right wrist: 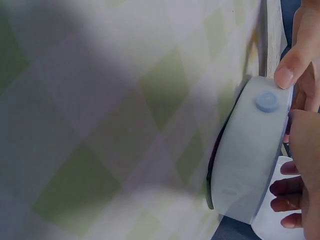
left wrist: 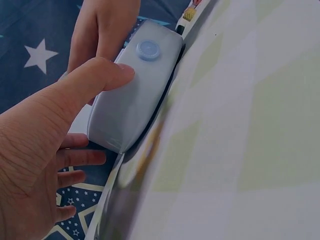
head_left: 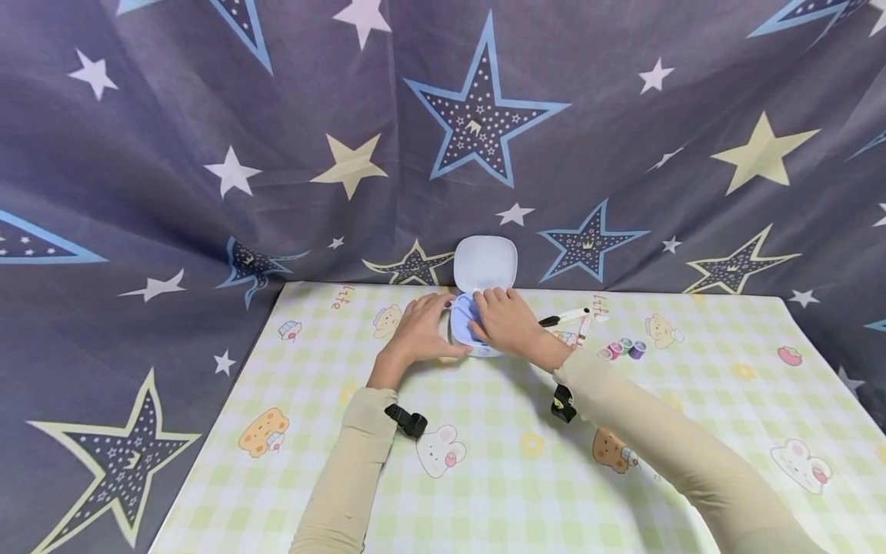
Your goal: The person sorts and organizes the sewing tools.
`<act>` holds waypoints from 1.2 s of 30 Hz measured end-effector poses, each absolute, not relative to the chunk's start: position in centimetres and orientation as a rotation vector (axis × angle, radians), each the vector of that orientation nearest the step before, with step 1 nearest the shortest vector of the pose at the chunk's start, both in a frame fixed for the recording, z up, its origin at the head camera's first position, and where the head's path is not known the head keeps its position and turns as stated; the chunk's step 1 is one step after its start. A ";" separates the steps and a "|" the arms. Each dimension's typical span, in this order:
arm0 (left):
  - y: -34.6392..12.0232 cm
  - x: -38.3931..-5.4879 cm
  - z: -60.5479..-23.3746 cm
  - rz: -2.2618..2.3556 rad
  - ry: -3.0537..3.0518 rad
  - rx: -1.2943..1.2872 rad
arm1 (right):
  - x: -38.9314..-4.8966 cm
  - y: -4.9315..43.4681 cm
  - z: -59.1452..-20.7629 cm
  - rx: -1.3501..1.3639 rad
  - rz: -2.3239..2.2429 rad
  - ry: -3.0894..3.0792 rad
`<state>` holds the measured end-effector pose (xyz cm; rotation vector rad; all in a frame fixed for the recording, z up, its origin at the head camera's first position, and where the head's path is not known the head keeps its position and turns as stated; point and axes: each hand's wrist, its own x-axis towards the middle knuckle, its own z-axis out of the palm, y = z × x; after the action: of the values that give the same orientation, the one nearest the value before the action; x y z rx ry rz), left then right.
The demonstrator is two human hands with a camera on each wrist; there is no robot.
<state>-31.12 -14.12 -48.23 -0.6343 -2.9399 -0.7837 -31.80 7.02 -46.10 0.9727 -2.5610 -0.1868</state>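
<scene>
A small white box [head_left: 484, 352] with rounded corners stands near the table's far edge, its pale lid [head_left: 485, 262] swung up behind it. Inside is a blue tray [head_left: 461, 322]. My left hand [head_left: 420, 332] holds the box from the left, fingers along the side and thumb on the front wall, as the left wrist view shows. A round blue button [left wrist: 148, 50] sits on that wall. Over the box's right part, my right hand [head_left: 508, 322] grips the blue tray, thumb inside and fingers toward the back. Its fingertips are partly hidden in the head view.
Right of the box lie a black-and-white slim tool [head_left: 564, 317] and several small coloured thread spools [head_left: 623, 349]. A checked cloth with cartoon prints [head_left: 484, 477] covers the table. Behind the table hangs a dark curtain with stars [head_left: 443, 208].
</scene>
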 end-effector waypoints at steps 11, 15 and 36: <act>-13.9 -31.2 -48.1 -0.798 -2.954 -0.641 | -32.0 6.8 -46.4 0.946 -0.174 -2.630; -13.9 -31.2 -48.1 -0.806 -2.956 -0.645 | -32.0 6.7 -46.4 0.940 -0.166 -2.652; -13.8 -31.1 -48.2 -0.811 -2.959 -0.638 | -32.0 6.5 -46.6 0.886 -0.056 -2.789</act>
<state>-31.08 -13.81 -48.18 -0.6381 -2.9593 -0.8110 -32.01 6.48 -46.64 0.8863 -2.7893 -0.0559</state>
